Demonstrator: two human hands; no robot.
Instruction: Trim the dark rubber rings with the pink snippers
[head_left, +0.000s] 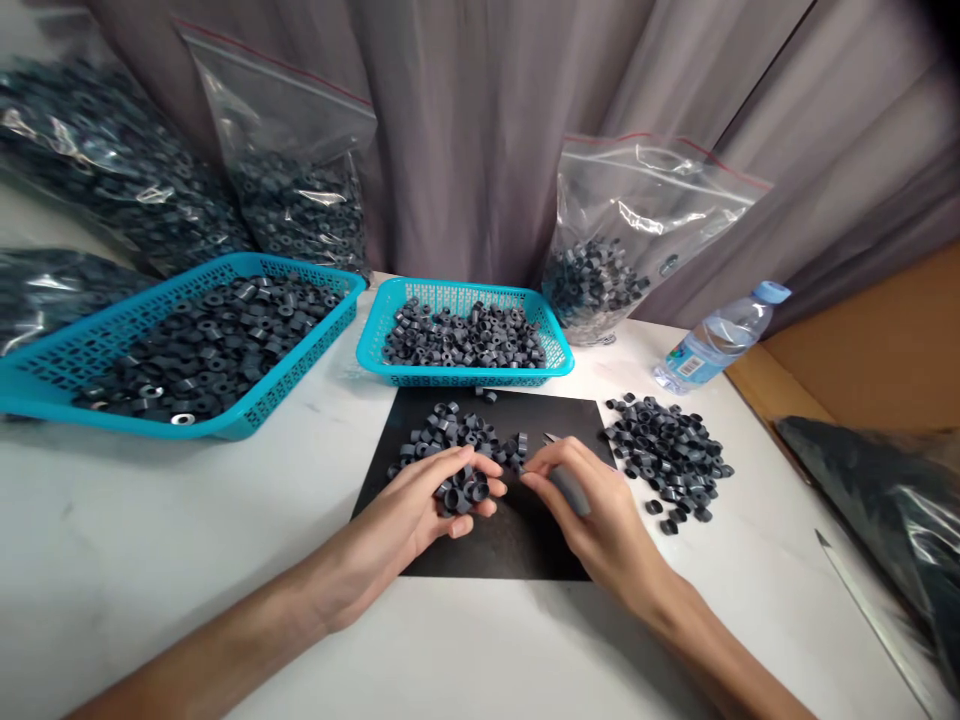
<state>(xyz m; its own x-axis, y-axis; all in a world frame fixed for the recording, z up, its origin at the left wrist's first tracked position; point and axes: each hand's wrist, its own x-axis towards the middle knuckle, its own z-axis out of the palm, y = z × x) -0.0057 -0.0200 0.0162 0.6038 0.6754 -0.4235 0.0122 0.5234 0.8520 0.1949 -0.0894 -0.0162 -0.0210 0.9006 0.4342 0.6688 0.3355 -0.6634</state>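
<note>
A black mat (517, 545) lies on the white table, with a heap of small dark grey rings (450, 430) on its far left part. My left hand (420, 510) is cupped on the mat, fingers curled round a handful of grey rings (466, 490). My right hand (592, 500) rests on the mat's right side, fingers bent and pinched near a metal tool tip (551, 437), which may be tweezers. The fingertips of both hands almost meet above the mat's middle.
A pile of rings (667, 455) lies on the table right of the mat. Two turquoise baskets (465, 372) (247, 415) of rings stand behind, with clear bags (630, 230) of rings at the back. A water bottle (720, 340) lies at right, beside cardboard (862, 350).
</note>
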